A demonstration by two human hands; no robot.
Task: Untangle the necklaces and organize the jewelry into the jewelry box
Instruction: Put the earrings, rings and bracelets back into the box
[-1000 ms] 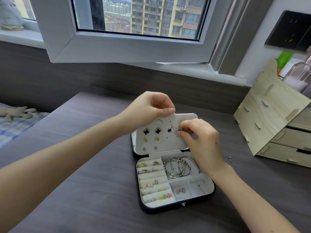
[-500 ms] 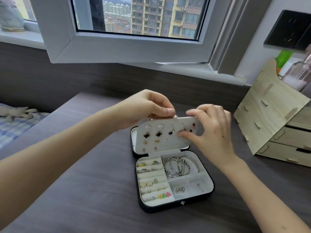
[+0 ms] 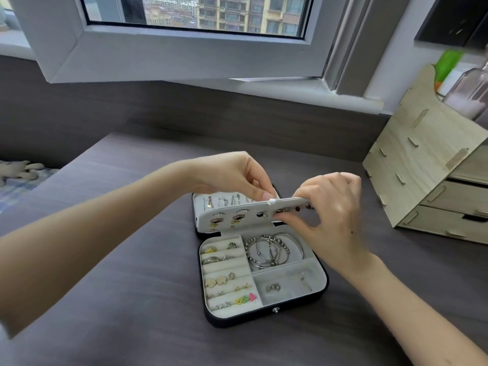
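Observation:
A black jewelry box (image 3: 264,317) lies open on the dark wooden table. Its white tray holds rings (image 3: 211,250) and stud earrings (image 3: 216,281) on the left and silver bangles (image 3: 272,250) at the upper right. The white earring panel (image 3: 229,216), studded with earrings, is tilted forward over the tray, and necklaces (image 3: 227,199) show in the lid behind it. My left hand (image 3: 237,175) pinches the panel's top edge near a small white tab. My right hand (image 3: 330,207) grips the panel's right end, thumb under it.
A pale wooden drawer organizer (image 3: 427,186) stands at the right on the table, with a bottle and a green item behind it. An open window sash (image 3: 184,56) hangs above the far edge. A bed with a plush toy (image 3: 15,171) lies at the left.
The earring panel has swung forward from upright to nearly flat over the tray, baring the lid's necklaces. My right hand moved from the panel's face to gripping its right end.

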